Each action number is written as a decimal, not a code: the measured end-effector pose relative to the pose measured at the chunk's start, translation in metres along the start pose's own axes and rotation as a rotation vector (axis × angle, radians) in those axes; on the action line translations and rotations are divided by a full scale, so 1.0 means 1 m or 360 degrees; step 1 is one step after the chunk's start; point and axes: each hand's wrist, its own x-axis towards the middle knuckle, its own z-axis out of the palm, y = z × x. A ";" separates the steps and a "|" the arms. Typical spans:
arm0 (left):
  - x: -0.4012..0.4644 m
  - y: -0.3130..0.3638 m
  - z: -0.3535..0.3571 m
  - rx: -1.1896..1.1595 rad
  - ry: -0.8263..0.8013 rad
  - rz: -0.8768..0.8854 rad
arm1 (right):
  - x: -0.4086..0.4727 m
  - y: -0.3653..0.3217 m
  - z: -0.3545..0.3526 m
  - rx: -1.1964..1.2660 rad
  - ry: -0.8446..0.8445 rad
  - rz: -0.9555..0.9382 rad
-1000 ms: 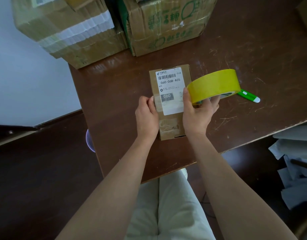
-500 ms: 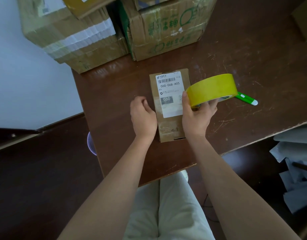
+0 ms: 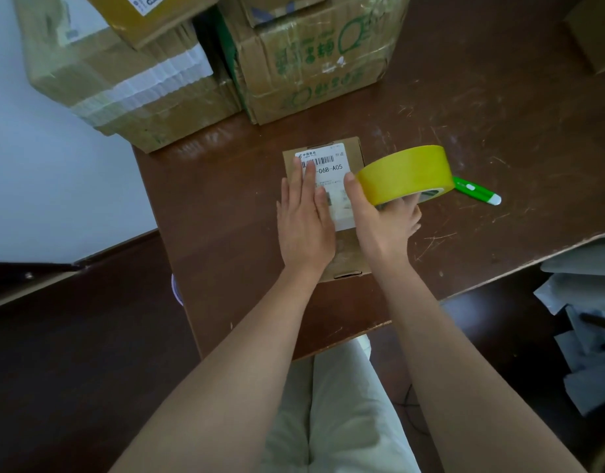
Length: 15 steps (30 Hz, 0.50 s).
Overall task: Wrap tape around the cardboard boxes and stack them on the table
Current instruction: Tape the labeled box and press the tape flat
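Scratched dark brown wood made up the table [image 3: 464, 107], which filled the upper middle of the frame, with pale wall at the left edge and dark floor below. At the centre of the frame lay the small cardboard box [image 3: 345, 254], flat on the tabletop, its white shipping label [image 3: 331, 169] facing up. The left hand [image 3: 304, 227] lay flat on the box top, fingers straight and close together, covering part of the label. The right hand [image 3: 382, 223] gripped the yellow tape roll [image 3: 406, 174], thumb on the outer face and fingers curled through the core, the roll poised over the box's right edge.

The likely trouble was judged to be at the tape's start: if the free end were not stuck down firmly, pulling the roll would peel it off or drag the light box sideways from under the flat palm. A skewed pull could also crease the tape or run it crookedly over the label.

Whether any tape already bridged roll and box could not be made out; the right hand and the roll hid that edge. The green-and-white pen-like tool [image 3: 475, 191], just right of the roll, was partly hidden behind it. The large taped boxes [image 3: 123, 80] at the upper left and the green-printed box [image 3: 321, 63] beside them were cut off by the top of the frame, so the height of that stack stayed unknown.
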 end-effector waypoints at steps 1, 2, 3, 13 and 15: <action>0.000 -0.002 0.001 0.0034 0.0007 -0.0002 | 0.001 -0.006 -0.004 -0.0112 -0.0009 0.0090; -0.001 -0.002 0.001 0.0065 0.0012 0.0001 | 0.004 -0.010 -0.008 -0.0212 -0.0014 0.0132; -0.001 -0.001 0.001 0.0091 0.0014 0.0004 | 0.003 -0.016 -0.012 -0.0277 -0.0026 0.0168; -0.004 0.004 -0.001 0.0194 -0.0013 -0.0047 | -0.006 -0.017 -0.026 -0.0268 0.0059 -0.0025; -0.004 0.004 -0.001 0.0252 -0.0014 -0.0058 | -0.006 -0.014 -0.029 -0.0440 0.0110 -0.0027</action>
